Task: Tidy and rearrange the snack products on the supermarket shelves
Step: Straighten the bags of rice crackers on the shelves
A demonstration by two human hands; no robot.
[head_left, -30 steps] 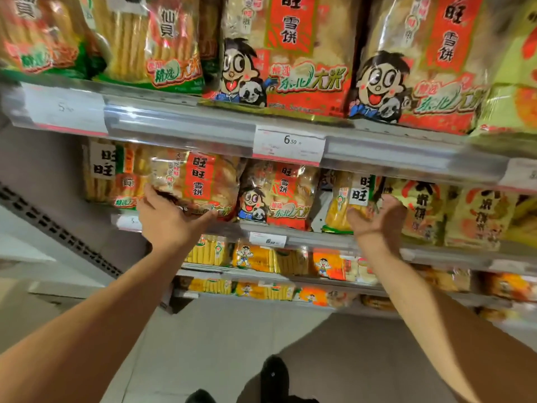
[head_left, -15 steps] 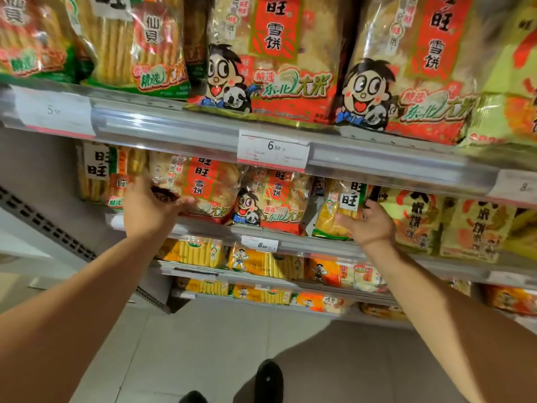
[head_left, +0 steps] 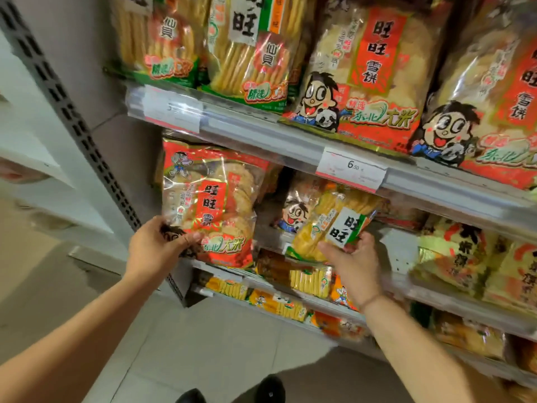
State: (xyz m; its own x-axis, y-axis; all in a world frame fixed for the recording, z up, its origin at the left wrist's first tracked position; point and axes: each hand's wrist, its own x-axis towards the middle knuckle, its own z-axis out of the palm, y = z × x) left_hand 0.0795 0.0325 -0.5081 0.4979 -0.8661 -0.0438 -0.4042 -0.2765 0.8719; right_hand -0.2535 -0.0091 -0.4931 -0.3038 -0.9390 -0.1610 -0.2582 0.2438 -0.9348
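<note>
My left hand [head_left: 158,242] grips the lower left corner of a red rice-cracker bag [head_left: 212,205], which stands upright in front of the left end of the second shelf [head_left: 406,245]. My right hand [head_left: 353,261] holds a yellow-and-green cracker bag [head_left: 328,231] from below, tilted to the right, at the shelf's front edge. Behind that bag a red bag with a cartoon face [head_left: 293,213] lies further in on the shelf.
The top shelf [head_left: 261,132] carries large green and red cracker bags and a 6.50 price tag [head_left: 351,168]. Yellow snack packs [head_left: 476,263] fill the second shelf's right side. Lower shelves hold small orange and yellow packs [head_left: 311,282]. A grey perforated upright [head_left: 72,112] borders the left.
Both hands have closed on bags and pulled them forward off the second shelf. The red bag now stands out at the left end. The view has swung closer and to the left.
</note>
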